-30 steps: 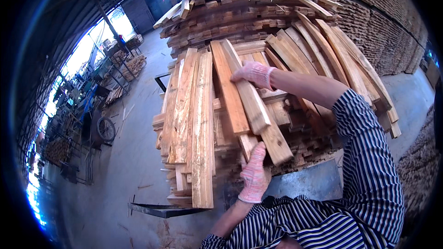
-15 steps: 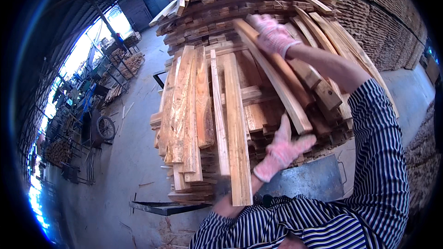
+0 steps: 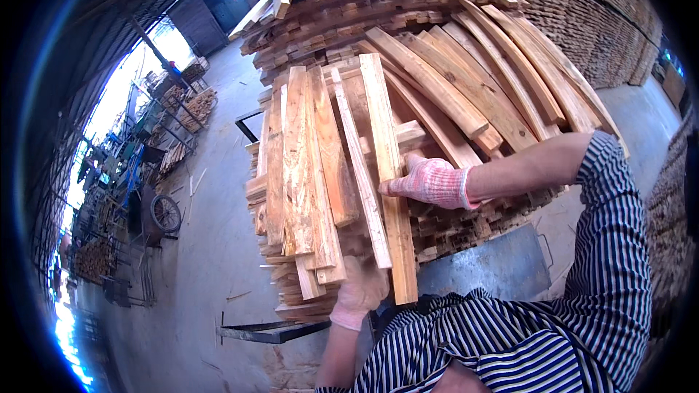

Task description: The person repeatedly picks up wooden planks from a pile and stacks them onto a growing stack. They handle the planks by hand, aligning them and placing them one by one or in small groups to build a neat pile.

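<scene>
My right hand (image 3: 431,182), in a pink and white knitted glove, grips the right edge of a pale wooden plank (image 3: 378,116) about midway along it, with a finger or the thumb lying over the top. My left hand (image 3: 360,292), gloved alike, is blurred by motion at the near ends of the planks, and its fingers cannot be made out. A narrow wooden strip (image 3: 358,164) lies just left of the gripped plank. Farther left, several rough boards (image 3: 295,167) lie side by side on the stack.
More planks (image 3: 451,80) lie slanted on the right of the stack. Behind rises a layered timber pile (image 3: 342,22). A metal plate (image 3: 484,266) sits in front of me, and a black metal frame (image 3: 273,332) juts out at lower left. A wheel (image 3: 166,213) stands across the floor.
My right hand has left the slanted planks and come nearer, onto the pale plank. My left hand has moved leftward to the near board ends. The pale plank's near end has shifted right.
</scene>
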The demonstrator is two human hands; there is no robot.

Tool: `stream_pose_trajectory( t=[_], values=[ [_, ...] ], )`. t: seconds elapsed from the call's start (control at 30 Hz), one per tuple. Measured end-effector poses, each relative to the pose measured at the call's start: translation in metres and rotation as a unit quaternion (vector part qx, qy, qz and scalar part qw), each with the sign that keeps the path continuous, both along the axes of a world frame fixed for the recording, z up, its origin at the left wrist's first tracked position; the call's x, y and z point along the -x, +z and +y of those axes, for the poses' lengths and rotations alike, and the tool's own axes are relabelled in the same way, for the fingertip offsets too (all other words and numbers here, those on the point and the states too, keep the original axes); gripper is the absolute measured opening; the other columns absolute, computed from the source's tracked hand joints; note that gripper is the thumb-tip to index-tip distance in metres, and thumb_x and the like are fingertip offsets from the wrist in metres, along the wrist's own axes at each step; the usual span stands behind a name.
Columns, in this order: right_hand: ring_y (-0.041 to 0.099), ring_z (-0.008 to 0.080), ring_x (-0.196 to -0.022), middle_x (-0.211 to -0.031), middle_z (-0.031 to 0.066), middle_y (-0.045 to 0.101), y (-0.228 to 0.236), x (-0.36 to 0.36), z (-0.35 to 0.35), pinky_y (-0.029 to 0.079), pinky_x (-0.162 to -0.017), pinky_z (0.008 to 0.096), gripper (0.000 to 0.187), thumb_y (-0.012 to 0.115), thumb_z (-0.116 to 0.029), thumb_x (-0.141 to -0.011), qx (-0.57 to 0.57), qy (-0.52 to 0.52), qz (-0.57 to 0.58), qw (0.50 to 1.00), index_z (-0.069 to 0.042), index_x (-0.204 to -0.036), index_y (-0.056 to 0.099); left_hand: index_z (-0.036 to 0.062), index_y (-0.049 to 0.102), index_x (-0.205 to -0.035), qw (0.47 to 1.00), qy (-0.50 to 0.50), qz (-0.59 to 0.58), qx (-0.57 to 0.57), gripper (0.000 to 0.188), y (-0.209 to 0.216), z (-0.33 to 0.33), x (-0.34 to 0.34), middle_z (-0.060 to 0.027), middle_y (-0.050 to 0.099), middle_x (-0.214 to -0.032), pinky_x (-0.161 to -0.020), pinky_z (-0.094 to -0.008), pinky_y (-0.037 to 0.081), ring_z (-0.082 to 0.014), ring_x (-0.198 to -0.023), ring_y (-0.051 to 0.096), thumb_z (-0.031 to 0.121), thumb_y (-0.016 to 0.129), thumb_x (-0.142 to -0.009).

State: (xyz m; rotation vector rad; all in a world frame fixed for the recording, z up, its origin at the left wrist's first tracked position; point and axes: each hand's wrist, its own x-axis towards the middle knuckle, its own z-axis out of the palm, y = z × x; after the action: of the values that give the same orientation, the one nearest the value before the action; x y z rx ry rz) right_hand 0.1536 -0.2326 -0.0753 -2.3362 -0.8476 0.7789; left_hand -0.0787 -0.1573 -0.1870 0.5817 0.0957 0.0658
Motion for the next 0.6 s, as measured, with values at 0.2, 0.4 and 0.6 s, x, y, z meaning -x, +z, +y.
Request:
stream_pose_trajectory(
  t=[0.2,0.4,0.6],
  values=[
    [0.068,0.0255,-0.085,-0.100,0.0189,0.070,0.008,0.034,-0.011,0.055,-0.076,0.0354,0.063,0.081,-0.037,-0.078,-0.174,-0.060,0.160,0.970,0.006,-0.118,0.061,0.0052,0.033,-0.149,0.999,0.007,-0.026,0.037,0.088,0.025,-0.002,-0.005,-0.0188,0.047,-0.142,-0.107,-0.0586,0.043,-0.0398,-0.129,0.049,0.066,0.055,-0.089],
    [0.067,0.0267,-0.090,-0.103,0.0207,0.069,0.006,0.014,0.013,0.054,-0.080,0.0365,0.055,0.065,-0.037,-0.083,-0.245,-0.092,0.084,0.961,0.002,-0.122,0.061,0.0067,0.033,-0.148,0.989,-0.043,-0.048,0.134,0.072,0.071,-0.033,-0.031,-0.0207,0.048,-0.141,-0.107,-0.0533,0.045,-0.0386,-0.129,0.051,0.052,0.055,-0.097],
    [0.065,0.0297,-0.101,-0.112,0.0179,0.066,0.026,-0.006,0.021,0.052,-0.087,0.0408,0.060,0.066,-0.050,-0.086,-0.226,0.073,0.003,0.971,-0.001,-0.121,0.061,0.0028,0.033,-0.147,0.999,-0.051,-0.009,0.007,0.077,0.091,-0.035,-0.051,-0.0260,0.048,-0.138,-0.102,-0.0593,0.047,-0.0429,-0.127,0.052,0.056,0.053,-0.095]
  ],
)
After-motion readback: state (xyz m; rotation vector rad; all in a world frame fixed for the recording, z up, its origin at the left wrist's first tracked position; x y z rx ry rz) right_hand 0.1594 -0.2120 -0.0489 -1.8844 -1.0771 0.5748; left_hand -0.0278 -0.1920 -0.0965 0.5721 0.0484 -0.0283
